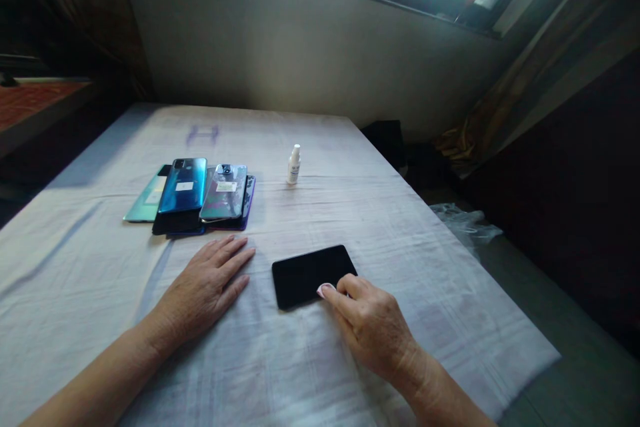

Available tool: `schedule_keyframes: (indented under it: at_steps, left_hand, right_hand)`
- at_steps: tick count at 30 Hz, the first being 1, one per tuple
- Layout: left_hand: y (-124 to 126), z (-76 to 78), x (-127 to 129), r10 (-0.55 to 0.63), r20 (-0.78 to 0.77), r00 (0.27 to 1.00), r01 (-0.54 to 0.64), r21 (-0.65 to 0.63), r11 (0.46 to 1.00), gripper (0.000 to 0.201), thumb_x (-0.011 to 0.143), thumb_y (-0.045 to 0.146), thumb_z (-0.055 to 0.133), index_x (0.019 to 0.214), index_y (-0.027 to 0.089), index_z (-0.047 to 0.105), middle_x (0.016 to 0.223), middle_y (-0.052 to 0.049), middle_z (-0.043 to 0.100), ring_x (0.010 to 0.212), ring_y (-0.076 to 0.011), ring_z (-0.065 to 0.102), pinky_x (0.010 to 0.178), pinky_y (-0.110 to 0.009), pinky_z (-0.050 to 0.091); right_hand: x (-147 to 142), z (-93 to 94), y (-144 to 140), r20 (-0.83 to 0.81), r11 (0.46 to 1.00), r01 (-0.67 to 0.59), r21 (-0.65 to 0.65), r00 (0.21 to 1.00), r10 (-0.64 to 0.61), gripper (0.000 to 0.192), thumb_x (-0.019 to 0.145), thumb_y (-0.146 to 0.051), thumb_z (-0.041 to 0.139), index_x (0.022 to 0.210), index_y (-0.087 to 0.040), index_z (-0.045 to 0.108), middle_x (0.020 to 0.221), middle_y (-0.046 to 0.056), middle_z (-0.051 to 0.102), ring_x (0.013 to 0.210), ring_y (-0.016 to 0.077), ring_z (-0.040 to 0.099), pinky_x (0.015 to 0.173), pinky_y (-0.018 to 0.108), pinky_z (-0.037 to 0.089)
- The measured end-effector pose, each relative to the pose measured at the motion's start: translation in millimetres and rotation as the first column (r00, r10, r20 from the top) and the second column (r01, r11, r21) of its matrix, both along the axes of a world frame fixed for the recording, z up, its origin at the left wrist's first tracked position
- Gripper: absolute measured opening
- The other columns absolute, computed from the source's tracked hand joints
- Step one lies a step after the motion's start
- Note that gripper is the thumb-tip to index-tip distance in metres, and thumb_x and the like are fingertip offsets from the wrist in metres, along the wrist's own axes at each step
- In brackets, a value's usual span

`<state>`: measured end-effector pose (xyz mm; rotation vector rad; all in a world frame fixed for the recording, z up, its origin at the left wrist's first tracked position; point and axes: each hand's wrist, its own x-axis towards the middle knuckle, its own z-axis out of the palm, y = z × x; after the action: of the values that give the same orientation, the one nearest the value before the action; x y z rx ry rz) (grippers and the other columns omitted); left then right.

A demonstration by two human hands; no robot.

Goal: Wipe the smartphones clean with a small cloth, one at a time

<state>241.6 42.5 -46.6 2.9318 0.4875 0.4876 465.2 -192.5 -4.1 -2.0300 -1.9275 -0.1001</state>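
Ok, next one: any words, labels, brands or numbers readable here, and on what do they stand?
None can be read.
Blue phone: white sticker on its back, print too small.
Silvery phone: pale sticker with a green strip, blurred.
Small white bottle: dark label marks, too small.
Tablecloth: faint purple mark at the far edge, no legible letters.
Black phone under the right hand: blank.

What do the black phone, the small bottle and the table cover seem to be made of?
Black phone: probably glass, smooth and glossy black, touched by the right hand. Small bottle: likely plastic, white and matte. Table cover: woven cloth, pale, creased and faintly checked.
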Motion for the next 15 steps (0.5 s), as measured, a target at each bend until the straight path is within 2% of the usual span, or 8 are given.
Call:
schedule_keyframes:
  at_steps: [4, 7, 9, 15]
  left_hand:
    - [0, -2.1, -1, 0.004, 0.013, 1.000, -0.004, -0.011, 1.000, 0.050, 0.101, 0.050, 0.039, 0.137, 0.024, 0.063, 0.145, -0.011, 0.058, 0.136, -0.0324, 0.050, 0.113, -0.053, 0.039]
    - [0, -3.4, -1, 0.011, 0.022, 1.000, -0.011, -0.023, 1.000, 0.050, 0.101, 0.050, 0.040, 0.137, 0.025, 0.062, 0.146, -0.010, 0.058, 0.136, -0.0325, 0.050, 0.114, -0.053, 0.039]
    - [1, -3.6, -1, 0.006, 0.023, 1.000, -0.006, -0.021, 1.000, 0.051, 0.101, 0.051, 0.040, 0.137, 0.024, 0.063, 0.145, -0.011, 0.058, 0.136, -0.0333, 0.050, 0.113, -0.054, 0.039]
    - [-3, -0.6, -1, -0.013, 0.019, 1.000, 0.013, 0.000, 1.000, 0.051, 0.101, 0.050, 0.040, 0.135, 0.021, 0.064, 0.144, -0.013, 0.059, 0.135, -0.0339, 0.052, 0.112, -0.054, 0.041]
  right_hand:
    - [-20, -2.1, 12, -0.015, 0.999, -0.047, 0.023, 0.999, 0.048, 0.027, 0.094, -0.011, 0.052, 0.111, -0.021, 0.070, 0.085, 0.004, 0.066, 0.072, 0.0163, 0.058, 0.064, 0.026, 0.044]
    - [-22, -2.2, 14, -0.020, 0.999, -0.045, 0.029, 0.999, 0.046, 0.026, 0.094, -0.012, 0.052, 0.109, -0.021, 0.071, 0.084, 0.004, 0.065, 0.071, 0.0166, 0.058, 0.063, 0.026, 0.044]
    - [-12, -2.5, 9, -0.016, 0.999, -0.018, 0.035, 1.000, 0.019, 0.030, 0.093, -0.009, 0.051, 0.111, -0.021, 0.071, 0.085, 0.004, 0.066, 0.071, 0.0161, 0.059, 0.062, 0.025, 0.044]
    - [26, -5.1, -14, 0.039, 0.981, 0.188, 0.050, 0.981, -0.190, 0.035, 0.090, -0.006, 0.051, 0.113, -0.018, 0.074, 0.082, 0.005, 0.066, 0.073, 0.0174, 0.063, 0.064, 0.027, 0.044]
